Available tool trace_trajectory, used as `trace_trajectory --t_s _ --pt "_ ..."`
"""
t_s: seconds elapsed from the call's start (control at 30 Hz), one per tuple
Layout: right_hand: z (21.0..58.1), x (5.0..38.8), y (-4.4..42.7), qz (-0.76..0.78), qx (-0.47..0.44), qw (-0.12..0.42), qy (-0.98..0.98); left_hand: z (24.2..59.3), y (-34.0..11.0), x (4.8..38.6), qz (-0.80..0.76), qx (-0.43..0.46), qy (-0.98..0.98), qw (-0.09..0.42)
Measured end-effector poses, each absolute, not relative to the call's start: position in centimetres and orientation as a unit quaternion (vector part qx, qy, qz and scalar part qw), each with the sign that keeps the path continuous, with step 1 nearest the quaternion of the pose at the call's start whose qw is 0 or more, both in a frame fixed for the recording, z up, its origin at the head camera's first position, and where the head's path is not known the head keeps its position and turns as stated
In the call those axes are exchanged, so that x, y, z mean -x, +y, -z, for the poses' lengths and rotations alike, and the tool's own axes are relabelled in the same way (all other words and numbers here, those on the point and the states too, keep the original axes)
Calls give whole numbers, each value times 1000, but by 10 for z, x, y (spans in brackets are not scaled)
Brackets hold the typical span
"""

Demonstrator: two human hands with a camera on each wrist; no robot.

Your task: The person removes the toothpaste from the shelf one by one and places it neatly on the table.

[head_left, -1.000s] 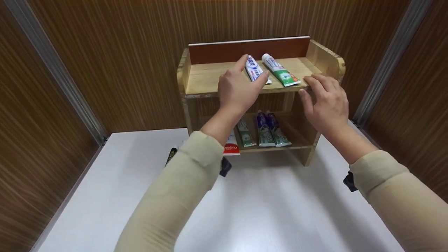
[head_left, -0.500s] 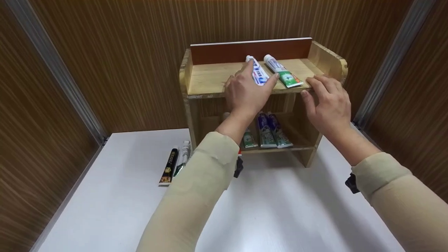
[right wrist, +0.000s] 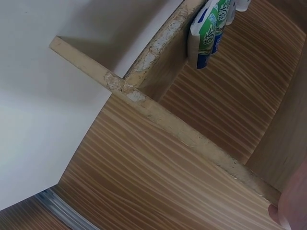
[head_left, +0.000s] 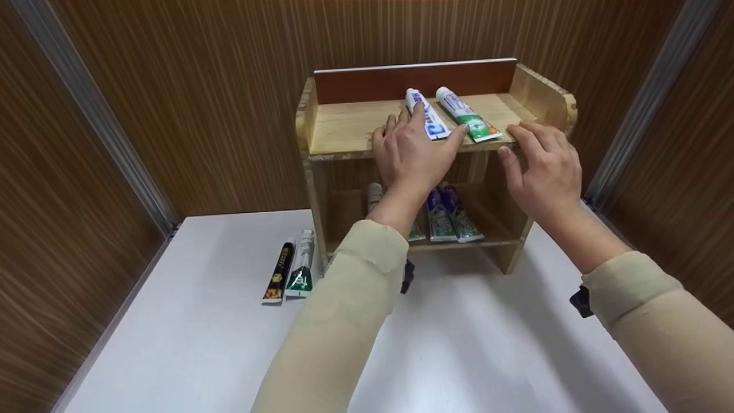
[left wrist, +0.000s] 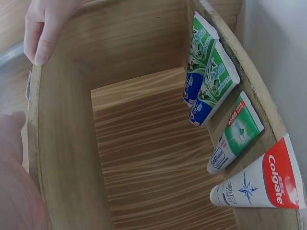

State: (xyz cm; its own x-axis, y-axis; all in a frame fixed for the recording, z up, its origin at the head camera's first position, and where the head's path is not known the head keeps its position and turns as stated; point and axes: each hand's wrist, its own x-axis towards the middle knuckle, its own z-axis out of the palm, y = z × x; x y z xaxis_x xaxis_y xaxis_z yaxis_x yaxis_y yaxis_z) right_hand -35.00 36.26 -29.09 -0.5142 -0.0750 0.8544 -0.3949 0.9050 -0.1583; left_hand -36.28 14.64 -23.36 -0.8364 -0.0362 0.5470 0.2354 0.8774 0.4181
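In the head view my left hand (head_left: 413,150) reaches over the front of the wooden shelf's top board, its index finger on or just over a white-and-blue toothpaste tube (head_left: 437,127). The fingers are spread and loosely bent; the thumb points toward the lower end of a white-and-green toothpaste tube (head_left: 464,115) lying alongside. My right hand (head_left: 545,166) holds the front edge of the wooden shelf (head_left: 344,155) near its right end, fingers on top and thumb at the front. The left wrist view shows that hand's thumb (left wrist: 44,45) against the edge.
On the lower board lie a red-and-white Colgate tube (left wrist: 259,184), a green-and-white tube (left wrist: 237,132) and two blue-and-green tubes (left wrist: 218,84). A black tube (head_left: 279,272) and a white-and-dark-green tube (head_left: 302,264) lie on the white table (head_left: 218,344), left of the shelf. Wood-grain panels (head_left: 229,115) surround it.
My left hand has shifted right and slightly toward me; the white-and-blue tube's printed face has turned a little. The black and dark-green tubes have come into fuller view. My right hand stays at the shelf edge.
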Motion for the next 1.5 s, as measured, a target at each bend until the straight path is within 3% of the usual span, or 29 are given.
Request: trace_trajectory --t_s 1.5 --pt "296 345 365 -178 -129 476 -851 235 152 360 280 36 -917 284"
